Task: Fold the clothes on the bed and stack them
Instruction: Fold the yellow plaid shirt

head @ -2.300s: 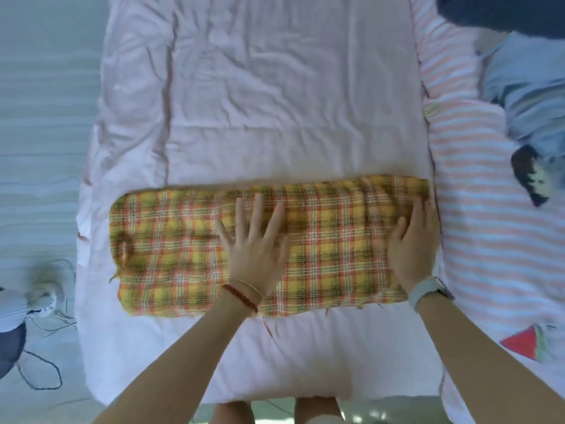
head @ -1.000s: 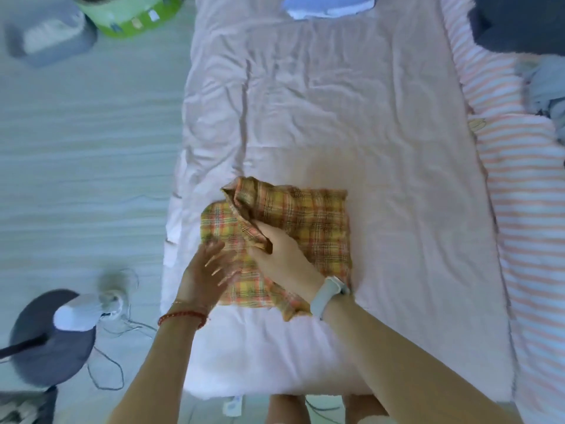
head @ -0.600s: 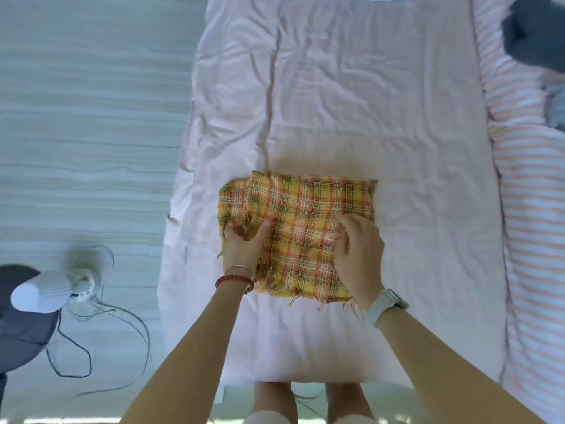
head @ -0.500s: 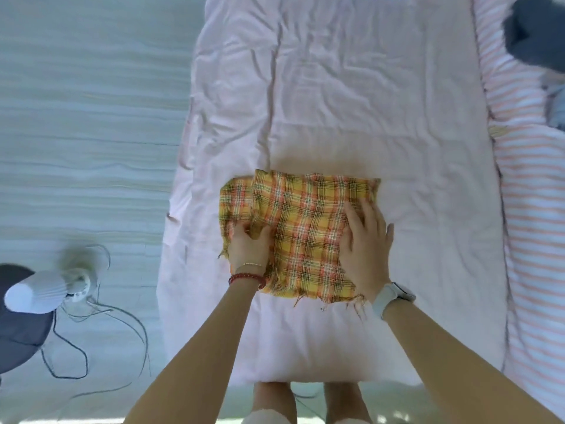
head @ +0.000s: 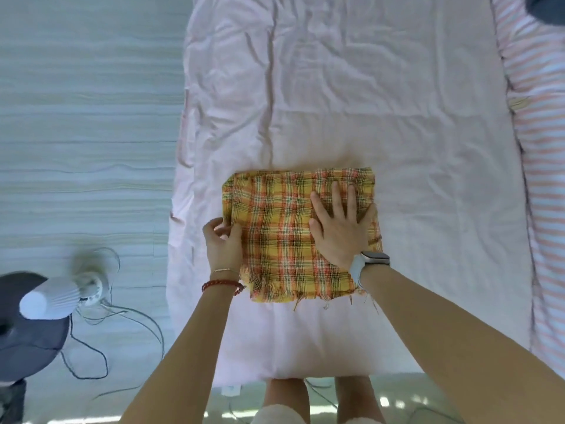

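Left hand [head: 222, 243]: we're pinching the left edge of the plaid cloth [head: 284, 231].
Cloth: folded to a square, lying near the pink bed's [head: 397, 117] near end.
Right hand [head: 341, 229]: spread flat, pressing it down.
Left to do: probably just stacking it.

A white fan [head: 55, 296] stands on the pale striped floor [head: 82, 117] to the left, its dark round base [head: 29, 344] beneath it. Thin cables [head: 101, 341] trail loosely from it across the floor. Along the right edge runs a pink-and-white striped blanket [head: 547, 179], rumpled in places.
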{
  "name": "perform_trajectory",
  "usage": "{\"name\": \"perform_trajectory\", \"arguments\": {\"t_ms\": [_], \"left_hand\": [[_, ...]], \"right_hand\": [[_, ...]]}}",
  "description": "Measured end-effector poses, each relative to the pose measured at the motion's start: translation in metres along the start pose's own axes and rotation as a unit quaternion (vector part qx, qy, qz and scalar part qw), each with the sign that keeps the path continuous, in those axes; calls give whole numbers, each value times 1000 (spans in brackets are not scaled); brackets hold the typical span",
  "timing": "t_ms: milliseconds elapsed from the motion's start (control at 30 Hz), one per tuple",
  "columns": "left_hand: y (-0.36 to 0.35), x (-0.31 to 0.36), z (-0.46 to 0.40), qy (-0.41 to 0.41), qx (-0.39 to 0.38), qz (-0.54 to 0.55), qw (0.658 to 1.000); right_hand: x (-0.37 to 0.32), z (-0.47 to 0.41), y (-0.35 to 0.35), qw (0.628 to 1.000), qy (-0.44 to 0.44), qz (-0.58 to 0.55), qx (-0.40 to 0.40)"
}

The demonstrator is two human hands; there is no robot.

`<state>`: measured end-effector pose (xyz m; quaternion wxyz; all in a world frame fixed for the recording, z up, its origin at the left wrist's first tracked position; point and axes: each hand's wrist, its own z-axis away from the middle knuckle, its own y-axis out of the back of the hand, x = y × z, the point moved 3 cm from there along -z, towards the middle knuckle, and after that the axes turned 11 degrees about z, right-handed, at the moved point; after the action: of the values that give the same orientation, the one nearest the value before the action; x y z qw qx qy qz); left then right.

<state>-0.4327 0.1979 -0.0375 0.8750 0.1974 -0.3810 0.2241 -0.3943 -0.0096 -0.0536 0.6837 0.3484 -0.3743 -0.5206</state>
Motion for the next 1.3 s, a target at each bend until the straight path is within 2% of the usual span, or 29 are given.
{"name": "perform_trajectory", "arguments": {"t_ms": [100,167,267,367,467,533,600,733,833,900,967,1033,1067,1133,1167,1233,1300], "left_hand": [[-16,18,-21,-8,-29,-38,999],[-29,31,-35,-32,-32,-107,993],[-44,44,-46,-93,3,-176,980],[-44,44,-44,-153,30,-114,981],[-35,34,-47,-131,29,-71,988],[-32,31,-53,-111,35,-58,992],[-34,31,-58,-114,43,-59,991],[-38,27,-61,-134,68,-129,980],[-44,31,-57,-125,81,-200,968],[-46,37,-49,-169,87,-284,940],[-51,44,-27,-293,44,-385,874],[-65,40,3,-438,-69,-446,777],[-75,35,15,-484,-129,-463,731],[-101,31,29,-513,-225,-478,677],[-117,32,30,-507,-254,-484,667],[-152,37,24,-466,-281,-507,669],[-183,42,13,-411,-302,-525,681]], "right_hand": [[-6,-6,-4,1000,-3,-5,2],[-8,-7,-6,1000,-1,-8,7],[-6,-3,-2,1000,8,-21,19],[-1,6,11,995,12,-77,62],[10,19,28,974,-5,-160,158],[18,25,30,964,-15,-150,219],[23,22,24,971,-24,-133,196],[22,-4,-9,993,-27,-98,54],[15,-13,-24,996,-47,-73,35],[15,-14,-24,996,-49,-71,32],[17,-10,-16,995,-33,-83,40],[22,3,-1,988,-18,-127,85],[25,14,4,979,-25,-165,116],[34,45,2,946,-88,-273,152],[39,60,-3,918,-133,-345,144],[47,83,-20,843,-215,-484,93],[51,93,-36,787,-270,-553,50]]}}
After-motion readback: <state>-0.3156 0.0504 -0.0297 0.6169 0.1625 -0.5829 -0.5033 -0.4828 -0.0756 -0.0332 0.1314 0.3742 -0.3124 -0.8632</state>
